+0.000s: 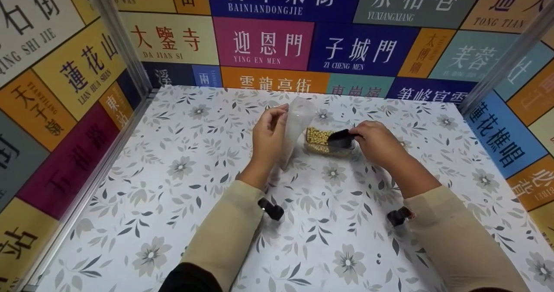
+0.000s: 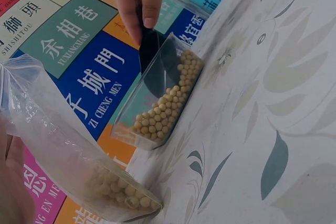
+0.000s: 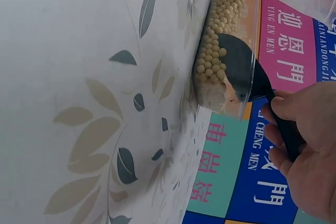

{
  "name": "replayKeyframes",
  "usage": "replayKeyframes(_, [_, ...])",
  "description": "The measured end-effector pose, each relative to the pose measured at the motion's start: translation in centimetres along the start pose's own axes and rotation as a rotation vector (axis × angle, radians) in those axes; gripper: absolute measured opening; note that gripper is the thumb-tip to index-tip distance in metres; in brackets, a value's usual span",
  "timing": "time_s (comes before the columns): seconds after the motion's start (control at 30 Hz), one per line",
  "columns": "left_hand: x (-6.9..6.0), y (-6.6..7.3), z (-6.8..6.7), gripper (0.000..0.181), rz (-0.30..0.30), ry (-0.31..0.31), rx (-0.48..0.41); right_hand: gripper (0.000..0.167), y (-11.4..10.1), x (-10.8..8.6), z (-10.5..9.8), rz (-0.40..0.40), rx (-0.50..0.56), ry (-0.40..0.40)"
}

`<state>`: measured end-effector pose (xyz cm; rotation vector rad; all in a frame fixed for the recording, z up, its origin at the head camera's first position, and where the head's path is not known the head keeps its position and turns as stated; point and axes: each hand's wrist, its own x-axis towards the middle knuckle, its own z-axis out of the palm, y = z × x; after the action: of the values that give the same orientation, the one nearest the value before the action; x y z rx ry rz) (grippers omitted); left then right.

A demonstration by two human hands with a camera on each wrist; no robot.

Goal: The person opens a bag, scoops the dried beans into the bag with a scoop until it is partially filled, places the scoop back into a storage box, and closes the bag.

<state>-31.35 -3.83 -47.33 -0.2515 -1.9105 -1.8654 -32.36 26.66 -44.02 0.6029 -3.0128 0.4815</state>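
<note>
My left hand (image 1: 269, 132) grips a clear plastic bag (image 1: 298, 121) near its top, holding it upright just left of the box. Soybean-like yellow beans (image 2: 119, 190) lie in the bag's bottom corner. By its handle, my right hand (image 1: 375, 141) holds a black scoop (image 1: 341, 139). Its blade dips into a clear plastic box (image 3: 253, 51), among more yellow beans (image 3: 215, 51). In the right wrist view the fingers curl round the scoop handle (image 3: 286, 129). The left fingers are mostly outside the left wrist view.
A table (image 1: 242, 240) with a floral cover lies under everything. Printed panels with large characters (image 1: 266, 43) rise at the back and both sides, with metal posts (image 1: 125, 36) at the corners. Both wrists carry small black cameras (image 1: 272, 209).
</note>
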Motion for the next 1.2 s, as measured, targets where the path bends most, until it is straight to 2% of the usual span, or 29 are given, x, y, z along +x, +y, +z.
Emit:
replayKeyframes(0.3, [-0.1, 0.2, 0.0, 0.01, -0.045, 0.001, 0.015, 0.032, 0.1, 1.3, 1.0, -0.011, 0.02, -0.044])
replayKeyframes(0.5, [-0.1, 0.1, 0.0, 0.012, -0.024, 0.003, -0.005, 0.033, 0.0, 1.7, 1.4, 0.024, 0.074, -0.07])
replayKeyframes(0.77, [-0.1, 0.0, 0.1, 0.012, 0.026, 0.007, 0.025, 0.036, 0.0, 2.1, 2.1, 0.058, 0.171, -0.113])
replayKeyframes(1.0, [-0.2, 0.0, 0.3, 0.011, 0.012, 0.009, 0.02, 0.037, 0.2, 2.6, 3.0, 0.117, 0.258, -0.147])
replayKeyframes(1.2, [-0.2, 0.0, 0.4, 0.011, -0.014, 0.01, 0.002, 0.038, 0.3, 2.7, 3.6, 0.137, 0.293, -0.136])
